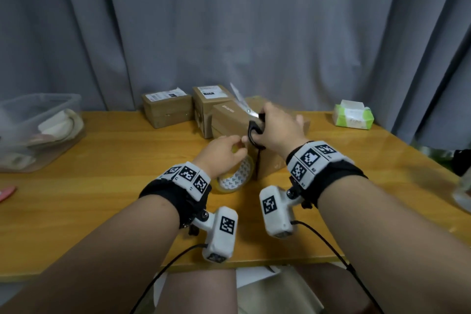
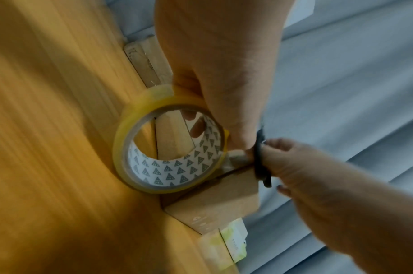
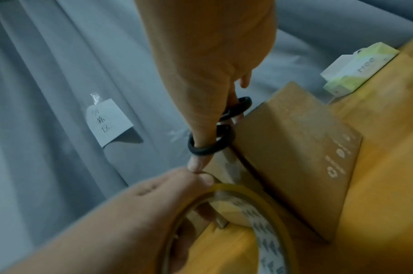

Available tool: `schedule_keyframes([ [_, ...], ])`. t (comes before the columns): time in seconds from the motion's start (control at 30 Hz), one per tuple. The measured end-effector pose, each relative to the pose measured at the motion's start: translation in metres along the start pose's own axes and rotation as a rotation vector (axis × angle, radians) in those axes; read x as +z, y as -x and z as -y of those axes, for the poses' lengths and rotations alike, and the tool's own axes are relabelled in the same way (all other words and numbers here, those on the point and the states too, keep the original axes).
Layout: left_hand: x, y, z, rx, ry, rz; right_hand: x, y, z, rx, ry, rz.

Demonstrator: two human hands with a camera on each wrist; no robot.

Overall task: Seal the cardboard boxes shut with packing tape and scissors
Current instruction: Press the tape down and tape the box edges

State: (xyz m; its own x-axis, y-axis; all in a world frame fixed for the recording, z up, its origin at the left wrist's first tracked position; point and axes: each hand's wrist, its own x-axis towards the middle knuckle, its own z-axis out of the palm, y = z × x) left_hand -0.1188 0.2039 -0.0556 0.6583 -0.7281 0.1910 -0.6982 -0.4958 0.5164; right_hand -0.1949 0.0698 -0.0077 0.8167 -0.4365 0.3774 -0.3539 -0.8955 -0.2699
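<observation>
Tape roll is gripped by the curled left hand on the worktop — scissors are held through the handles by the right hand, beside the near cardboard box.

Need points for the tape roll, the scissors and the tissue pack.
tape roll point(image 2: 130, 133), left wrist view, on its yellowish outer rim.
scissors point(image 3: 211, 147), right wrist view, on the black finger loop.
tissue pack point(image 1: 353, 117), head view, on its green front.
</observation>
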Motion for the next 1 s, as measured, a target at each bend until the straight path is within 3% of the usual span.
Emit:
schedule_keyframes([
  [0.13,-0.016,0.012,0.007,0.038,0.085,-0.033,0.016,0.008,-0.003,0.004,-0.062,0.003],
  [0.23,-0.02,0.02,0.009,0.083,0.029,-0.045,0.022,0.016,-0.003,0.036,-0.264,-0.057],
  [0.33,-0.018,0.023,0.008,0.091,-0.056,-0.041,0.027,0.019,-0.006,0.062,-0.324,-0.094],
  [0.67,-0.022,0.014,-0.005,0.095,-0.344,0.12,0.029,0.016,-0.002,0.091,-0.219,-0.142],
  [0.77,-0.017,0.01,-0.003,0.075,-0.203,0.075,0.035,0.017,0.001,0.073,-0.119,-0.184],
  [1.0,-0.019,-0.008,-0.001,-0.167,0.136,0.017,0.044,0.02,0.001,0.017,-0.047,-0.196],
])
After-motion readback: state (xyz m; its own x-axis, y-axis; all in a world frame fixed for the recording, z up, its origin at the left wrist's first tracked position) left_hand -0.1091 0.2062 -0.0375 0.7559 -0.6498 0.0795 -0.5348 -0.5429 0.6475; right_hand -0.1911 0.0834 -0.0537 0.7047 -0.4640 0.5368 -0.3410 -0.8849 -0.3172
